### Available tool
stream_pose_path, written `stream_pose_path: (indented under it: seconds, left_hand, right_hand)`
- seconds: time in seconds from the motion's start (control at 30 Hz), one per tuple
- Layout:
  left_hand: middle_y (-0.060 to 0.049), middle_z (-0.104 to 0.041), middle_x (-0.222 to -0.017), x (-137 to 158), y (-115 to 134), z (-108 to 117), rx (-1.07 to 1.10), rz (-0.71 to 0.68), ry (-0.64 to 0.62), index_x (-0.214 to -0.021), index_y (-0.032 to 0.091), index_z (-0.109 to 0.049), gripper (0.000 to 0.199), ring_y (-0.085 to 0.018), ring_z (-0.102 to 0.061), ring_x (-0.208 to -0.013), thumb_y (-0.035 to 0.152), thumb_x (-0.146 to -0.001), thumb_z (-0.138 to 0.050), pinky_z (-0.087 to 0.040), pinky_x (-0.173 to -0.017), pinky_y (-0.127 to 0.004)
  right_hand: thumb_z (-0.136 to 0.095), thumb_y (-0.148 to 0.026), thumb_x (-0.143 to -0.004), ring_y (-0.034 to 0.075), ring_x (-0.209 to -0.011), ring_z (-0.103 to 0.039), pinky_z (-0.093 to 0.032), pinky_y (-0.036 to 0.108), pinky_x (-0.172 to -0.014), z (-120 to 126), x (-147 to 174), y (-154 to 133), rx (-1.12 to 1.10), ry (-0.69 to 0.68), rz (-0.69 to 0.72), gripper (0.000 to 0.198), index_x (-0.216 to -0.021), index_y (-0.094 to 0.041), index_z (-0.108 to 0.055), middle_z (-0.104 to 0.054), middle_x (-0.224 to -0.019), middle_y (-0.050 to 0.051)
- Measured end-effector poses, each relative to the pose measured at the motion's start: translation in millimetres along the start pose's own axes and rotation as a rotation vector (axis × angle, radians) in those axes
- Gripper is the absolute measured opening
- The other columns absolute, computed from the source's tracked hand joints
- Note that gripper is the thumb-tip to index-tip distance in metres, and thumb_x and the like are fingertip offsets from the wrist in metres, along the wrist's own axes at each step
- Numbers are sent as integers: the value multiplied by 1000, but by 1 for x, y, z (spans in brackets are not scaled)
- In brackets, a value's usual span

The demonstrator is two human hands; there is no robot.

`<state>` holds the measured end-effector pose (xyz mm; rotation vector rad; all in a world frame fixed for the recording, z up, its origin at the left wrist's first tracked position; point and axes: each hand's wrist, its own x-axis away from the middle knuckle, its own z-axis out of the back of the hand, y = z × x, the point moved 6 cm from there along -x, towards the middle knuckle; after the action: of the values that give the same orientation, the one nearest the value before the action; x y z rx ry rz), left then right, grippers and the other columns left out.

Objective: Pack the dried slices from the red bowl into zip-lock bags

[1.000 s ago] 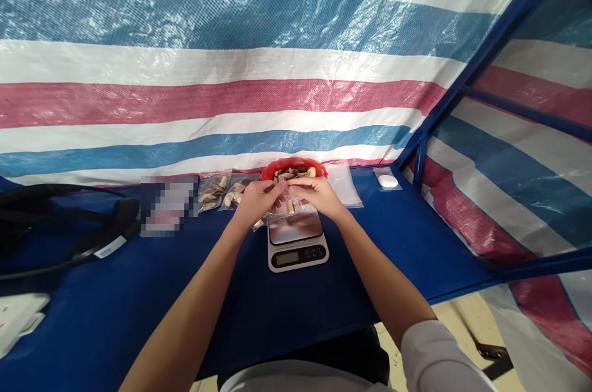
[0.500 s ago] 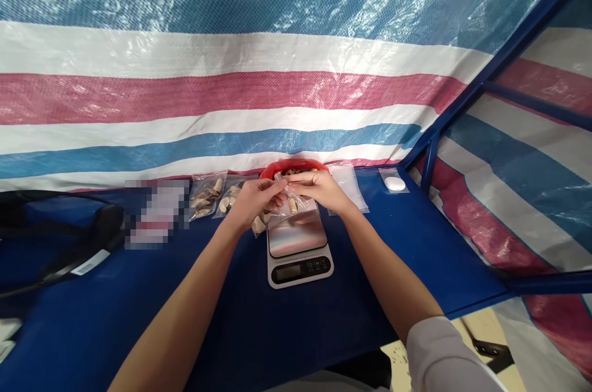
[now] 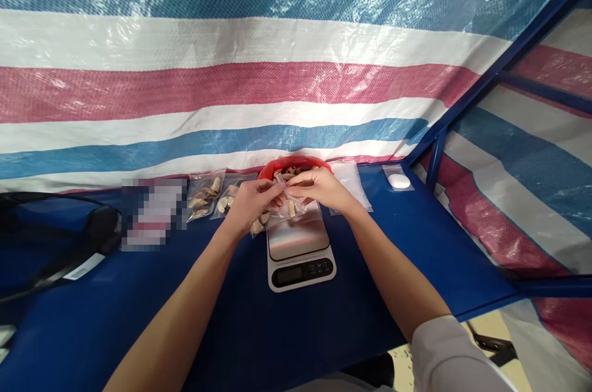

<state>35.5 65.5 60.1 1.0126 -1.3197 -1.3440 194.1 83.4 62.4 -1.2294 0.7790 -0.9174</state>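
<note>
Left of the scale (image 3: 298, 244) lie two filled bags (image 3: 203, 198), with a third filled bag (image 3: 258, 224) just beside it, partly hidden. The left hand (image 3: 256, 200) pinches a small bag (image 3: 283, 212), a pale piece (image 3: 291, 208) inside, above the scale's far part. Behind the scale stands a red container (image 3: 275, 165). The right hand (image 3: 320, 187) grips the small bag's top too. Right of the scale are flat bags (image 3: 354, 188), then a white oval (image 3: 398, 181).

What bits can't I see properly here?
In the head view:
Round red plastic container: front behind left hand and right hand.
Small clear plastic bag: partly behind both hands.
Black display on white rectangular scale: too dark to read.
Flat pale item: blurred into blocks.
White rounded object: cut by left edge.
</note>
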Motion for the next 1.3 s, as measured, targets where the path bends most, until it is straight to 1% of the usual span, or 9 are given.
stream_pose_path:
  seconds: [0.07,0.13,0.3,0.4,0.57,0.83,1.0,1.17,1.3]
  left_hand:
    - [-5,-72,-69,1,1,-1,2,-1,5,-73,15,-76,40,-16,-65,-64,55,-73,-82,-55,-64,-27]
    - [-4,-72,-68,1,0,-1,17,3,12,-74,14,-77,40,-16,-65,-64,54,-72,-83,-55,-65,-27]
    - [-4,-72,-68,1,0,0,-1,6,28,-74,14,-77,42,-16,-65,-63,55,-68,-84,-57,-66,-29]
    - [-4,-72,-66,2,4,2,-67,-12,38,-72,14,-77,41,-16,-65,-61,55,-70,-81,-57,-65,-29]
    - [-4,-72,-65,2,6,2,-133,-42,-8,-69,15,-75,37,-16,-65,-62,51,-73,-78,-56,-62,-27]
    - [-2,-71,-66,0,7,4,-189,-105,-62,-71,16,-73,31,-15,-64,-60,47,-75,-75,-53,-61,-26]
    - [-3,-71,-65,-1,8,16,-246,-85,-3,-70,16,-71,34,-13,-60,-56,49,-74,-75,-48,-55,-24]
    - [-1,-67,-58,-1,13,22,-394,-137,38,-65,17,-67,29,-13,-58,-54,44,-75,-72,-47,-58,-25]
    - [0,-66,-58,0,11,16,-391,-129,25,-66,18,-67,24,-14,-58,-52,39,-77,-66,-47,-57,-25]
  right_hand:
    - [-77,-39,-80,14,-67,-68,-59,23,-58,-3,0,-2,42,-32,11,25,-86,-16,-80,-72,-75,2]
    - [-76,-40,-81,14,-67,-69,-59,22,-57,-6,0,-3,79,-43,28,25,-83,-16,-79,-71,-73,2]
    - [-71,-33,-83,13,-66,-69,-59,21,-58,-9,0,-4,134,-35,60,18,-81,-16,-78,-70,-72,1]
    - [-70,-32,-84,13,-66,-69,-60,21,-58,-9,0,-3,157,-44,55,18,-81,-16,-77,-70,-73,1]
    - [-68,-30,-85,14,-67,-70,-59,19,-54,-8,0,-1,184,-47,41,17,-81,-16,-76,-71,-74,2]
    - [-71,-28,-84,14,-63,-70,-59,20,-53,-9,-1,0,137,-6,11,15,-77,-15,-75,-72,-69,2]
    - [-72,-23,-81,12,-61,-69,-57,18,-52,6,0,2,77,89,-32,8,-79,-15,-75,-73,-71,2]
    - [-71,-28,-82,13,-63,-68,-56,18,-49,14,3,0,128,87,-6,12,-80,-16,-74,-73,-75,3]
    - [-72,-38,-86,16,-70,-72,-58,19,-49,9,5,-3,137,41,-3,22,-93,-17,-75,-75,-82,5]
